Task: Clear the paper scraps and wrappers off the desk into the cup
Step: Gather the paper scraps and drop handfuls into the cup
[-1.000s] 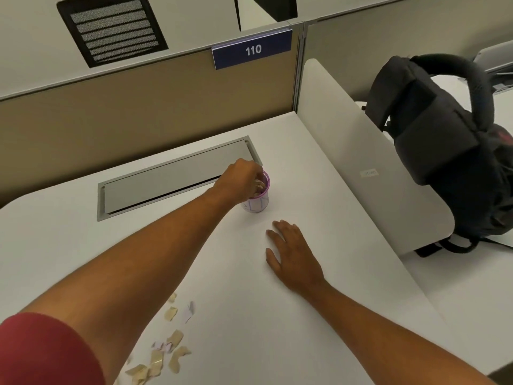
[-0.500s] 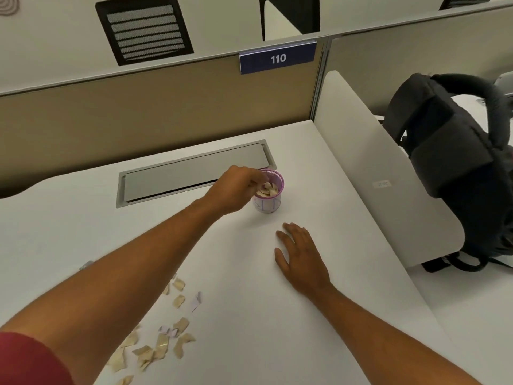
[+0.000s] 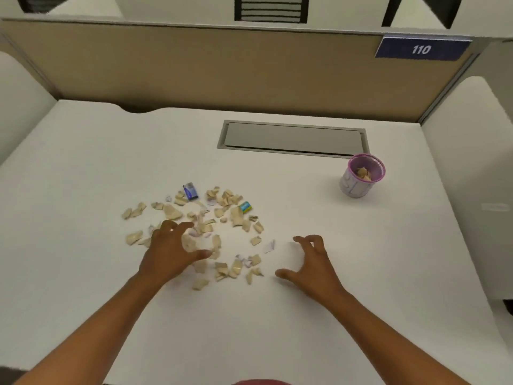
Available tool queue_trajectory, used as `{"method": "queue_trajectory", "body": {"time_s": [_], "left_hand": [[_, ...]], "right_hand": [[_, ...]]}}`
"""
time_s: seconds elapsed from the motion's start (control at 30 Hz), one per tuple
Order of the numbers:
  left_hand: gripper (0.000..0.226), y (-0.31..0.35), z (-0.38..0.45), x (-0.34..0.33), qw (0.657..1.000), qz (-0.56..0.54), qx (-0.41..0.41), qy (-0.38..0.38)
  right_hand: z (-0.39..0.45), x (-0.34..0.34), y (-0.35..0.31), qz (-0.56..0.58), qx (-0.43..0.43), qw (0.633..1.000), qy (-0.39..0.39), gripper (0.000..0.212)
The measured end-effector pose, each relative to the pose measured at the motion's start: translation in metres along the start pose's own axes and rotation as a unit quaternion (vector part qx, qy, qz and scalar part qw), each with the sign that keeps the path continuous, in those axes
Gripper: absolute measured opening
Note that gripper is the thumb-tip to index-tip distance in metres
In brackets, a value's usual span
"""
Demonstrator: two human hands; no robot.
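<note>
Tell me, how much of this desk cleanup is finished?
Barely started. A few scraps already sit in the cup. The left hand is spread over the paper scraps, gathering; the right hand is open, holding nothing. Most scraps, the blue wrapper and the teal wrapper remain.

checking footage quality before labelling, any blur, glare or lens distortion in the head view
Head view: wide-angle bending bows the partition top; soft overall, paper scraps lack crisp edges, left hand slightly smeared; lighting even, no glare, faint shadows by the cup and right hand.
</note>
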State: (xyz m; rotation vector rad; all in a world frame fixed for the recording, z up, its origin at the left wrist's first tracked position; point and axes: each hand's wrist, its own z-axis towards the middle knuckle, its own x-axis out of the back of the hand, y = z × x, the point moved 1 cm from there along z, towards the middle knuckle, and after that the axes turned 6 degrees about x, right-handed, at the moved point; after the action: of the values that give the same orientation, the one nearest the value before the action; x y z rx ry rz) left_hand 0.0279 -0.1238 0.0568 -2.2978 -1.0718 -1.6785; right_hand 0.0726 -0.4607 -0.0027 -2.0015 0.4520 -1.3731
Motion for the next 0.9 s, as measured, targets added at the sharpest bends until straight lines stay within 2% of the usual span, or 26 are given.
{"method": "queue_trajectory", "body": {"time_s": [0.03,0.1,0.17,0.27,0.4,0.5,0.57,0.63,0.7,0.83,0.9], "left_hand": [[0.094,-0.012,-0.005,-0.003,0.999,0.006,0.016,-0.031],[0.099,-0.027,-0.011,-0.012,0.998,0.006,0.015,-0.062],[0.089,-0.03,-0.016,-0.021,0.998,-0.019,-0.004,-0.061],[0.069,-0.026,-0.016,-0.029,0.993,-0.089,-0.062,-0.046],[0.065,-0.033,0.002,-0.019,0.982,-0.126,-0.133,-0.055],[0.059,-0.058,0.028,0.002,0.988,-0.07,-0.133,0.041],[0.065,-0.079,0.049,0.017,0.992,0.025,-0.075,0.097],[0.072,-0.099,0.069,0.026,0.993,0.091,-0.017,0.073],[0.074,-0.11,0.081,0.026,0.994,0.103,-0.011,0.027],[0.066,-0.107,0.076,0.012,0.987,0.121,-0.107,0.02],[0.067,-0.097,0.065,0.004,0.982,0.09,-0.168,-0.001]], "right_hand": [[0.0,-0.015,-0.013,-0.004,0.0,1.0,-0.029,0.096],[0.002,-0.043,-0.037,-0.004,0.012,0.998,-0.054,0.085],[0.007,-0.066,-0.06,0.037,0.013,0.998,-0.04,0.067],[0.019,-0.09,-0.094,0.053,0.029,0.998,-0.032,0.063],[0.034,-0.099,-0.125,0.051,0.067,0.996,-0.019,0.055],[0.05,-0.082,-0.13,0.019,0.054,0.996,0.072,0.037],[0.062,-0.067,-0.127,-0.034,0.033,0.992,0.118,0.031],[0.07,-0.06,-0.126,-0.085,-0.017,0.992,0.093,0.04],[0.071,-0.065,-0.13,-0.141,-0.048,0.988,0.049,0.048],[0.056,-0.095,-0.15,-0.23,-0.006,0.973,0.022,0.043],[0.046,-0.111,-0.16,-0.246,0.019,0.969,0.005,0.04]]}}
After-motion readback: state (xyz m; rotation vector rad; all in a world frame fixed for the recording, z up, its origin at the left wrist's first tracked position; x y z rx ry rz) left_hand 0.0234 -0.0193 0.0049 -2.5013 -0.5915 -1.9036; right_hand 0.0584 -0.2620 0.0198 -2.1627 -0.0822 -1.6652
